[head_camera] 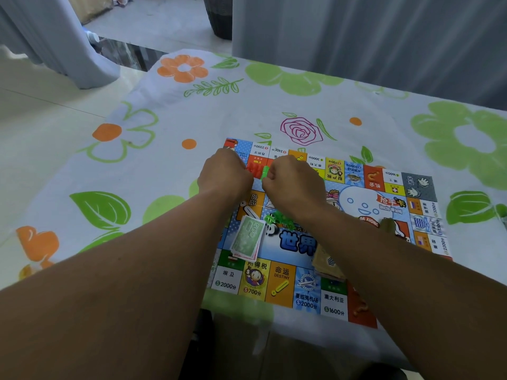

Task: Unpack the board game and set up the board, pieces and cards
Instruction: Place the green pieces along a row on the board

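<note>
A colourful game board [365,185] lies flat on the flowered tablecloth. My left hand [225,174] and my right hand [290,182] are curled close together over the board's far left part, and both pinch a small green plastic piece [265,172] between them. A red plastic strip of pieces [253,169] shows just behind the left hand. More green plastic pieces [275,217] lie on the board's middle. A stack of paper money [247,237] with a green note on top lies at the board's left. A tan card stack [327,263] lies partly under my right forearm.
The table [170,119] wears a white cloth with green and orange flowers. Grey curtains [384,37] hang behind it. A floor and a dark basket [219,17] show at the far left. The table's near edge runs just below the board.
</note>
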Demonstrator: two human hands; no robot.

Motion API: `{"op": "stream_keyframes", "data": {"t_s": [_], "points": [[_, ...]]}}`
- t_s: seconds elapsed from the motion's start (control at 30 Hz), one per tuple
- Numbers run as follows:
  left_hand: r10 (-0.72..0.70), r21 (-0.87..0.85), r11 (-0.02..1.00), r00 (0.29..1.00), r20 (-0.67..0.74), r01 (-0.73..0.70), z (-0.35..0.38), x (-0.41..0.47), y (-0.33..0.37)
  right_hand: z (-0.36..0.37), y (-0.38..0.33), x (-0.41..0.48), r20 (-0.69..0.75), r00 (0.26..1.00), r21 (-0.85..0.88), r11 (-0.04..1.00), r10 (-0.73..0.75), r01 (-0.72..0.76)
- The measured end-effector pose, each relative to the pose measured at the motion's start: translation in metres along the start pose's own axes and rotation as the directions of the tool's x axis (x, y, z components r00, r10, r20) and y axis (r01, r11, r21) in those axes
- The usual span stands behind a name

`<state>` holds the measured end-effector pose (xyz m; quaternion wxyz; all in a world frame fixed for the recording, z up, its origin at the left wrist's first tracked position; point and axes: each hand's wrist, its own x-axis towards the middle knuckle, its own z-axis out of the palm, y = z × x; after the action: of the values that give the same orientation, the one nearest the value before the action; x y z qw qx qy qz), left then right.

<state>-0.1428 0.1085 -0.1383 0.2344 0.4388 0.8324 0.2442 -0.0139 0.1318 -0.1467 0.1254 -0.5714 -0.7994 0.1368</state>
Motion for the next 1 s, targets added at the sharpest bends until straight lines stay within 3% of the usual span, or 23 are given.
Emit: {"op": "stream_keyframes", "data": {"t_s": [0.73,0.87,1.0], "points": [[0.002,0.006,1.0,1.0,-0.005,-0.001,0.003,0.005,-0.003,-0.009,0.0,0.001,0.039,0.999,0.031,0.999,0.011,-0.013],[-0.01,-0.007,1.0,1.0,0.012,0.01,0.002,0.005,-0.003,-0.039,0.012,0.006,0.132,0.991,0.128,0.991,0.01,-0.027],[-0.02,-0.021,1.0,0.999,0.028,0.021,0.001,0.005,-0.002,-0.068,0.028,0.002,0.401,0.913,0.231,0.973,-0.072,-0.024]]}}
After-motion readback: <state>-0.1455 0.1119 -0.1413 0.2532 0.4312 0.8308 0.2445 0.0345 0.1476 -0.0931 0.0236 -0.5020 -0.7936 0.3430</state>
